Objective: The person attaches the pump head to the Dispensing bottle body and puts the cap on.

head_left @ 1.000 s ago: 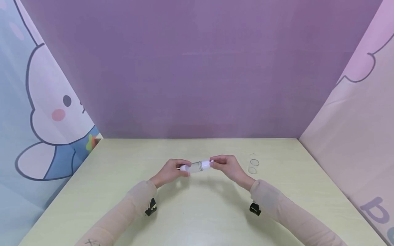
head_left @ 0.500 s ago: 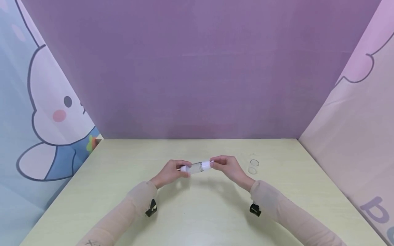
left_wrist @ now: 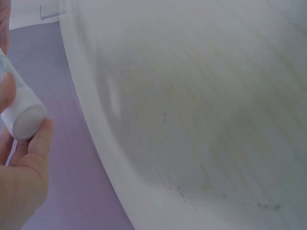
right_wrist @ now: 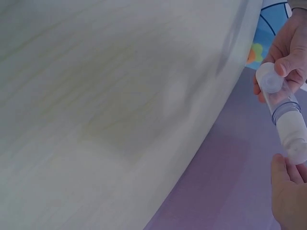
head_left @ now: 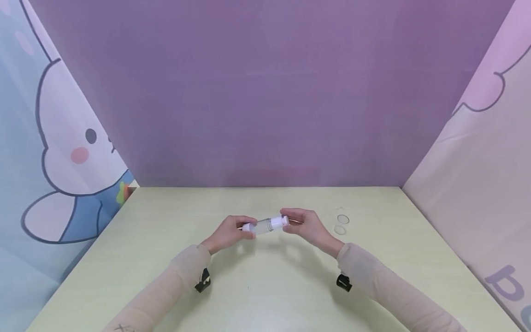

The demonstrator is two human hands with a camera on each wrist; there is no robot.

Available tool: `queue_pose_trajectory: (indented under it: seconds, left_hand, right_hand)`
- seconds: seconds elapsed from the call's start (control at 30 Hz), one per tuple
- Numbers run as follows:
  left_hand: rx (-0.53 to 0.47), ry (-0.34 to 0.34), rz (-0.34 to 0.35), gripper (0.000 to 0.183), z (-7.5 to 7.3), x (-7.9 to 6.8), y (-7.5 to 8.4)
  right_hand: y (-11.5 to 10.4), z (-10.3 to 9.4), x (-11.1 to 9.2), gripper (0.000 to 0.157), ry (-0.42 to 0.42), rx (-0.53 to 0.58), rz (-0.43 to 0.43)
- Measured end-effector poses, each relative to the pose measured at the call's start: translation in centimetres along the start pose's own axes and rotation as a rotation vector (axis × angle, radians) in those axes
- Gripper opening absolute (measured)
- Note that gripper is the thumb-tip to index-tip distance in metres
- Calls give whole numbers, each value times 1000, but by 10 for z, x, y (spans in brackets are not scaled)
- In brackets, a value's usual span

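Note:
A small clear bottle (head_left: 265, 225) with a white piece at each end hangs level a little above the pale table (head_left: 265, 286). My left hand (head_left: 238, 229) pinches its left white end (left_wrist: 23, 115) between thumb and fingers. My right hand (head_left: 292, 220) has its fingertips round the right white end (right_wrist: 292, 139). In the right wrist view the bottle (right_wrist: 284, 112) runs from the left hand's fingers (right_wrist: 288, 52) down to a right fingertip (right_wrist: 285, 184). A dark ring marks the bottle near its right end.
A small transparent cap (head_left: 341, 224) stands on the table just right of my right hand. Purple and cartoon-printed panels (head_left: 265, 92) wall the table at the back and on both sides. Black wrist mounts (head_left: 203, 280) sit under each sleeve.
The right hand's fingers have shifted slightly on the bottle's right end, and that end sits a touch higher. The left hand has stayed where it was.

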State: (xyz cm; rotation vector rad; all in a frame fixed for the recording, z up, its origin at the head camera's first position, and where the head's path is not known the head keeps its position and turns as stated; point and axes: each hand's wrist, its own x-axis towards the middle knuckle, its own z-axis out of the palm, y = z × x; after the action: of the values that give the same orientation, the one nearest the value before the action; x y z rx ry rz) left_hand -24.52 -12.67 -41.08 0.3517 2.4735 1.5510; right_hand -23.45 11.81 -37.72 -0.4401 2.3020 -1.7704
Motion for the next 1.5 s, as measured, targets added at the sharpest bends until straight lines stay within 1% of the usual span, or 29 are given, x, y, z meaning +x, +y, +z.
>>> queue_pose_trajectory:
  seconds: [0.07,0.2,0.37,0.53,0.73,1.03,1.27,1.5]
  left_hand:
    - [4,-1,7,35,-1,0,-1]
    - [8,-10,10,35,-1,2,-1]
    - [15,-4,11,35,-1,1,1]
    - [12,8,5,35,0,-1,3]
    - [11,-1,11,35,-1,-2,5]
    - [7,1,16,33,-1,-3,7]
    - [0,-5,18,34,0,-3,6]
    - [2,2,23,34,0,-4,6]
  right_hand:
    - [1,0,1,48,-19,-6,-9]
    - [4,1,2,46,-24,-29,-29]
    - [6,2,3,42,-9,-34,-52]
    - [4,4,3,40,-1,-47,-52]
    - [2,4,3,38,13,-58,-65]
    - [4,3,3,37,21,-62,-57]
    - [4,3,1,36,32,-70,-23]
    - [2,4,-1,35,45,-77,-27]
